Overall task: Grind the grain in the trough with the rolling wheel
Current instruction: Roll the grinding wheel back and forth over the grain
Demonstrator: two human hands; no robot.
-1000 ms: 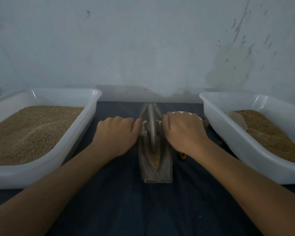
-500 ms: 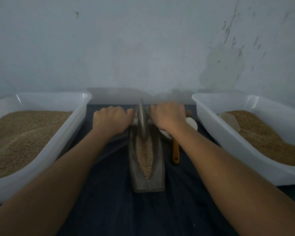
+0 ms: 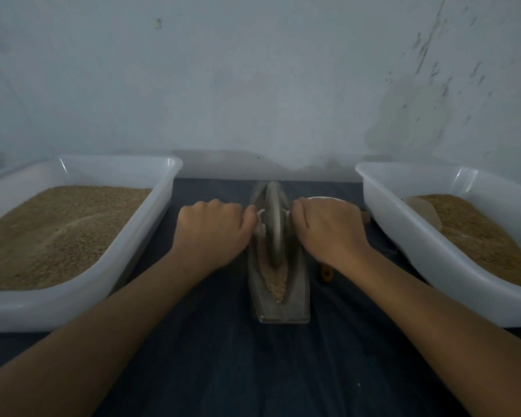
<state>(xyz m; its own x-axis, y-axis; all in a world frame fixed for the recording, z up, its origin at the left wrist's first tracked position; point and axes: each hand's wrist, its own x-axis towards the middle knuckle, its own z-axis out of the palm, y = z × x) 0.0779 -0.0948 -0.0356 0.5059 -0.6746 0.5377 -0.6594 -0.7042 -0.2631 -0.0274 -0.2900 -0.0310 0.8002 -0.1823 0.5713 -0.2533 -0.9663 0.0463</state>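
A narrow grey metal trough lies lengthwise on the dark cloth in front of me. Brown grain fills its near half. A grey rolling wheel stands upright in the trough around its middle. My left hand grips the axle handle on the wheel's left side. My right hand grips the handle on the right side. Both fists hide the handles almost fully; a pale bit of axle shows beside the left thumb.
A white tub of brown grain stands at the left. Another white tub at the right holds grain and a pale scoop. A white dish and an orange-handled tool lie under my right hand. A wall stands close behind.
The wheel rolled to the far end of the trough half a second ago, then came back toward me to the middle. Both hands kept their hold throughout.
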